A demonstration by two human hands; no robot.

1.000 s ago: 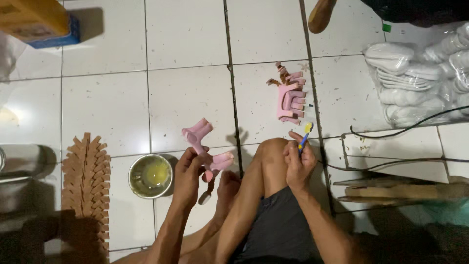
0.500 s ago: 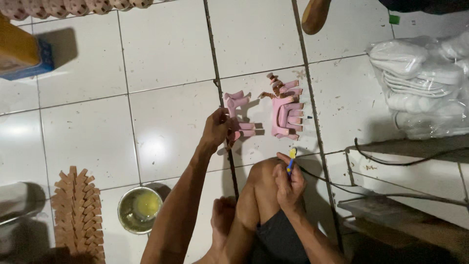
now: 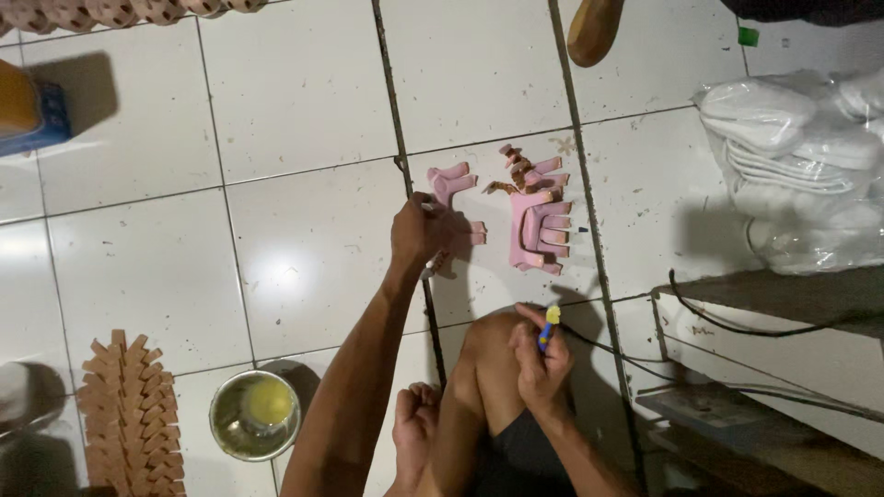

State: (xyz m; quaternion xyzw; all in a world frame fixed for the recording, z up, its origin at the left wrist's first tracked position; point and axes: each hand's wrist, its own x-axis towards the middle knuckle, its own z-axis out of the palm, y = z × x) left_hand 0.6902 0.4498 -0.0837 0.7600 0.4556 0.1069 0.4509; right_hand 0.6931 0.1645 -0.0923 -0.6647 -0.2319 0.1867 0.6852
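My left hand point(image 3: 419, 230) is stretched forward over the white floor tiles point(image 3: 304, 230), shut on a pink forked piece point(image 3: 451, 182) that rests on the floor. Just to its right lies a small pile of similar pink pieces point(image 3: 539, 225) with brownish bits on top. My right hand point(image 3: 543, 368) rests by my bent knee point(image 3: 483, 354) and grips a small tool with a blue handle and yellow tip point(image 3: 550, 322), pointing up.
A metal bowl of yellowish liquid point(image 3: 255, 414) and a stack of brown forked pieces point(image 3: 129, 414) sit at lower left. A white plastic bag of items point(image 3: 801, 175) lies right, above a dark shelf with cables point(image 3: 764, 313). A blue-and-orange box point(image 3: 28, 110) stands far left.
My left hand has carried the pink piece from near my leg forward and set it beside the pink pile. My right hand stays at the knee with the tool.
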